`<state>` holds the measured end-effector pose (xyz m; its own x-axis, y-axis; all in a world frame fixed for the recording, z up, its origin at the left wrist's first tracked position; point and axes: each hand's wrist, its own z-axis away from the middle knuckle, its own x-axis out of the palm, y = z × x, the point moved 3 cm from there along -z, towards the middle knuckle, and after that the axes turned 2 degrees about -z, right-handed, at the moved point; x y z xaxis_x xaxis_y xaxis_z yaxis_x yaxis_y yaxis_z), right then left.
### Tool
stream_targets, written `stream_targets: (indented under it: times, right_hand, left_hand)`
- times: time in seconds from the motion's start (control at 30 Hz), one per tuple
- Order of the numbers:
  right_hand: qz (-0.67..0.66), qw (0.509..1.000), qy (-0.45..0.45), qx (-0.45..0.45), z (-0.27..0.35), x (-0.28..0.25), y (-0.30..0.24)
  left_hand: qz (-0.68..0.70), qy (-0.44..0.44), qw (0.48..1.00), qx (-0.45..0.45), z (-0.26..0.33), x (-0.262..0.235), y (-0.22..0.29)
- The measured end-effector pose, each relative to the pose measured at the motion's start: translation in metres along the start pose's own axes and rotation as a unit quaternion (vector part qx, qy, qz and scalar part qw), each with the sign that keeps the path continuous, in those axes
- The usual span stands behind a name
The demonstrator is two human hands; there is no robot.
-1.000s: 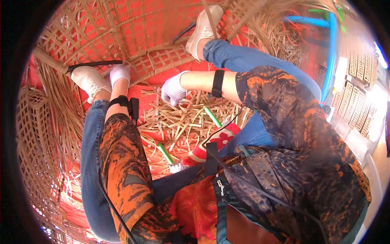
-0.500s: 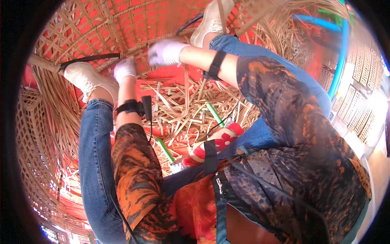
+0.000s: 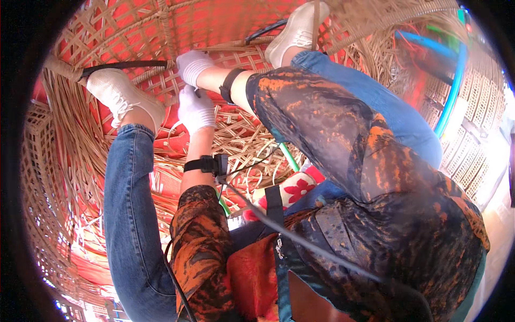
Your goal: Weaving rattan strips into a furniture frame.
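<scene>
**Both gloved hands meet at the woven rattan edge**

The left hand, in a white glove, is closed into a loose fist just below the right hand, also in a white glove. The two hands touch or nearly touch. A thin rattan strip seems to be pinched between them, but it is too small to be told with certainty. The fingers of the right hand are curled toward the woven band, and whether they press on the strip cannot be told.

The woven band runs left to right, across the line of the forearms, and it lies directly beyond the fingertips. The right hand is the nearer one to it; the left hand is placed a little closer to the body.

Around the hands a large open-weave basket frame is seen, with a red cloth behind its lattice. Both feet in white shoes are set against the frame, one at each side of the hands. Below the left wrist a loose heap of cut rattan strips lies on the floor between the legs in blue jeans. A green rod is lying among these strips. More woven panels stand at the far left.
</scene>
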<state>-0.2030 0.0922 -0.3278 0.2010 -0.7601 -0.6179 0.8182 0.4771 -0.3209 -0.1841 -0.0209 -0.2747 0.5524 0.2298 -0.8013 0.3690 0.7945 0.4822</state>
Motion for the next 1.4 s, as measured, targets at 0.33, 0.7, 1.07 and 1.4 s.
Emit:
stream_targets:
  times: [0.33,0.7,1.07,1.4]
  right_hand:
    - [0.067,0.985,0.114,-0.114,0.026,0.015,0.004]
    - [0.053,0.996,0.004,-0.078,0.032,0.006,-0.004]
    - [0.126,0.976,-0.149,-0.096,-0.047,0.02,0.014]
    - [-0.219,0.94,-0.259,0.048,-0.004,-0.008,0.004]
  left_hand:
    - [0.395,0.024,0.893,-0.214,0.028,0.037,-0.051]
    - [0.81,-0.125,0.441,-0.366,-0.048,0.116,-0.137]
    - [0.808,-0.187,0.476,-0.293,-0.058,0.102,-0.087]
    - [0.702,-0.136,0.633,-0.298,-0.051,0.102,-0.106]
